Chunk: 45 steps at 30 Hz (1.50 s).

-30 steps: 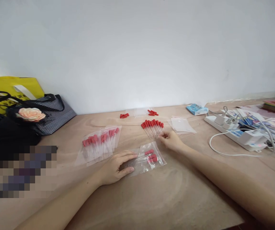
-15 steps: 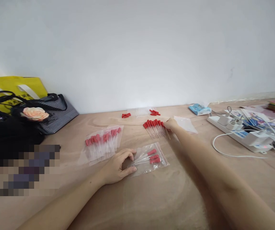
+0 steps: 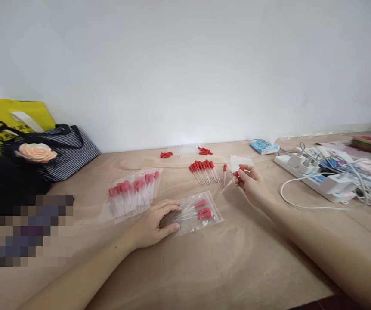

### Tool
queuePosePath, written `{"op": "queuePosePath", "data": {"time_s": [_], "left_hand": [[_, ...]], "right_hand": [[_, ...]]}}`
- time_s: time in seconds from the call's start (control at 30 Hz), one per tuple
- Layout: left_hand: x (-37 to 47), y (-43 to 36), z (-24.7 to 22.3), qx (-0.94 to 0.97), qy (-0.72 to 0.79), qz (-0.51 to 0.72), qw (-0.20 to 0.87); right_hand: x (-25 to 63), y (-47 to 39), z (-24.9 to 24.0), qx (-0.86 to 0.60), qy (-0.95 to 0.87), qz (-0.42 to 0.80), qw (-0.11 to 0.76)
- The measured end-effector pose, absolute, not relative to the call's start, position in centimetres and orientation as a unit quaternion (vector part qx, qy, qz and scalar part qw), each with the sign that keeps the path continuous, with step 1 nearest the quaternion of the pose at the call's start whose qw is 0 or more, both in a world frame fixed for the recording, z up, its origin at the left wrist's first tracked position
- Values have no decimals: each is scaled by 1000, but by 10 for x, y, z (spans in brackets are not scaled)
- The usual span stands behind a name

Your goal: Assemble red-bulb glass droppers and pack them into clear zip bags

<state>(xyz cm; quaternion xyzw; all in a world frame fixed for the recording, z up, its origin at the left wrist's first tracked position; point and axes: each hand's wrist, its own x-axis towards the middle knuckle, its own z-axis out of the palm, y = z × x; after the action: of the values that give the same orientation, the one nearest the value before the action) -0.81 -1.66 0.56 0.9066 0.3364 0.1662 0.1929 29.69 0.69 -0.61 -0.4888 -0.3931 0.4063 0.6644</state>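
Note:
My right hand (image 3: 251,184) pinches a glass dropper (image 3: 228,185) by its red bulb, with the tube pointing down to the left. My left hand (image 3: 153,224) lies on the table with thumb and fingers apart, touching the left edge of a clear zip bag (image 3: 188,226). A few red-bulbed droppers lie inside that bag. Beyond it is a row of loose droppers (image 3: 205,172), and one single dropper (image 3: 224,171) lies between the row and my right hand. To the left, several filled bags of droppers (image 3: 134,193) overlap.
Red bulbs (image 3: 166,154) and thin glass tubes (image 3: 188,150) lie near the wall. A clear bag (image 3: 241,161) sits behind my right hand. On the right are a blue packet (image 3: 264,147) and a power strip (image 3: 317,181) with cables. A striped bag (image 3: 72,153) stands left.
My right hand has drawn back from the row, toward the right and nearer, with a dropper in it. One dropper now lies apart from the row. My left hand stays at the bag.

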Motion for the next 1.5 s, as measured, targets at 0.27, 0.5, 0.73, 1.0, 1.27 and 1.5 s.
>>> {"op": "queuePosePath", "data": {"time_s": [0.27,0.5,0.73,1.0,1.27,1.5], "left_hand": [[-8,-16,6,911,337,154,182],[-8,-16,4,910,338,154,182],[-7,-15,5,912,336,153,179],[-6,-16,6,914,331,156,172],[-6,-16,5,912,339,159,167],[-5,-17,5,915,333,163,158]], "right_hand": [[275,0,-19,-461,-313,486,673],[256,-19,-17,-437,-308,554,638],[257,-25,-19,-469,-485,570,468],[257,-18,-21,-471,-580,547,379],[250,-5,-25,-502,-625,437,409],[250,-7,-26,-391,-657,526,374]]}}
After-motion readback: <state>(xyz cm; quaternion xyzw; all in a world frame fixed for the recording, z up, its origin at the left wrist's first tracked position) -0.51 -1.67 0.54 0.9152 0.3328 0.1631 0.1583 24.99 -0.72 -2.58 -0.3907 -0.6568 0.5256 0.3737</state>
